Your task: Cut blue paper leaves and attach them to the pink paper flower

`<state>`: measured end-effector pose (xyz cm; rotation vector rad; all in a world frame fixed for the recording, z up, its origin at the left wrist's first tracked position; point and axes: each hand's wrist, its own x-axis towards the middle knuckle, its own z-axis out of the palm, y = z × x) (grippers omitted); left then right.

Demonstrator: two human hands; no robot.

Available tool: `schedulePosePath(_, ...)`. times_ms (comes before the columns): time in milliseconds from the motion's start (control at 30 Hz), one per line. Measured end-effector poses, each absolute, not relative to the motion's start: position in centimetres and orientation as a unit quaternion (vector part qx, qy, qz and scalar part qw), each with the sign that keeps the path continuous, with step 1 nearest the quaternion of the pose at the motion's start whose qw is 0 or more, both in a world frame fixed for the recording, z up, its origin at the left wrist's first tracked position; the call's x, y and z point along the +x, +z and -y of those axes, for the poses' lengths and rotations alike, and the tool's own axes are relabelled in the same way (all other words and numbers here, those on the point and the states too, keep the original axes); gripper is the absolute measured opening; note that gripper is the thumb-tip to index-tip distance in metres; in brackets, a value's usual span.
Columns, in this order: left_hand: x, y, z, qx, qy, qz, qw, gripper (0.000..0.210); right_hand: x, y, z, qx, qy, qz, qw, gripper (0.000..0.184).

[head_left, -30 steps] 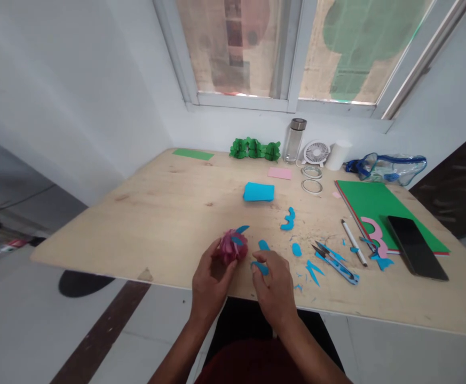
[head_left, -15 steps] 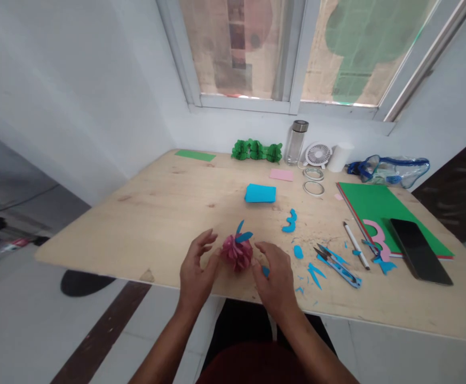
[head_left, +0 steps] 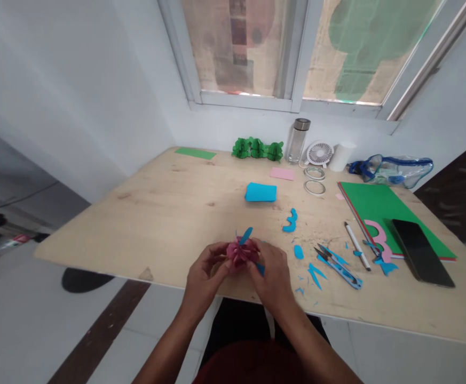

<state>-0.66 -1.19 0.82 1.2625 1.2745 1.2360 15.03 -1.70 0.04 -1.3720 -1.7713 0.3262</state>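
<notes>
A dark pink folded-paper flower (head_left: pixel 239 255) with blue paper strips (head_left: pixel 246 236) standing up from its top is near the table's front edge. My left hand (head_left: pixel 206 269) grips its left side, thumb in front and fingers behind. On the opposite side my right hand (head_left: pixel 270 272) holds it the same way. A bit of blue paper (head_left: pixel 260 269) shows beside the right thumb, partly hidden. Thread snips (head_left: pixel 340 269) lie to the right among blue paper scraps (head_left: pixel 316 274). Beyond the flower are a wavy blue cutout (head_left: pixel 291 220) and a folded blue paper piece (head_left: pixel 261 192).
On the right, a black phone (head_left: pixel 421 252) and a wavy pink cutout (head_left: pixel 380 240) rest on green paper sheets (head_left: pixel 372 200), beside a white pen (head_left: pixel 356 245). A glass bottle (head_left: pixel 297 141), small fan (head_left: pixel 320 153), tape rolls (head_left: pixel 315 187) and green paper shapes (head_left: pixel 257 149) stand farther back.
Both hands have closed in from the sides and now grip the pink paper flower. Its blue strips have shifted and tilted slightly. The other things on the table lie as before.
</notes>
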Motion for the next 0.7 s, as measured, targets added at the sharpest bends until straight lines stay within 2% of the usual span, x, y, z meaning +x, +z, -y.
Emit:
schedulePosePath(167,-1.5,1.3,0.6,0.531,0.505,-0.508,0.453,0.045,15.2,0.2,1.3,-0.543,0.147,0.716,0.414,0.036)
schedulePosePath(333,-2.3,1.7,-0.2,0.556,0.441,-0.462,0.533,0.048,15.0,0.5,1.1,-0.540,0.156,0.712,0.421,0.035)
schedulePosePath(433,-2.4,1.5,-0.4,0.544,0.444,-0.472,0.533,0.048,14.9,0.7,1.0,-0.544,0.157,0.707,0.423,0.032)
schedulePosePath(700,-1.6,0.8,-0.3,0.491,0.488,-0.500,0.519,0.034,14.6,0.8,1.0,-0.557,0.155,0.688,0.439,0.023)
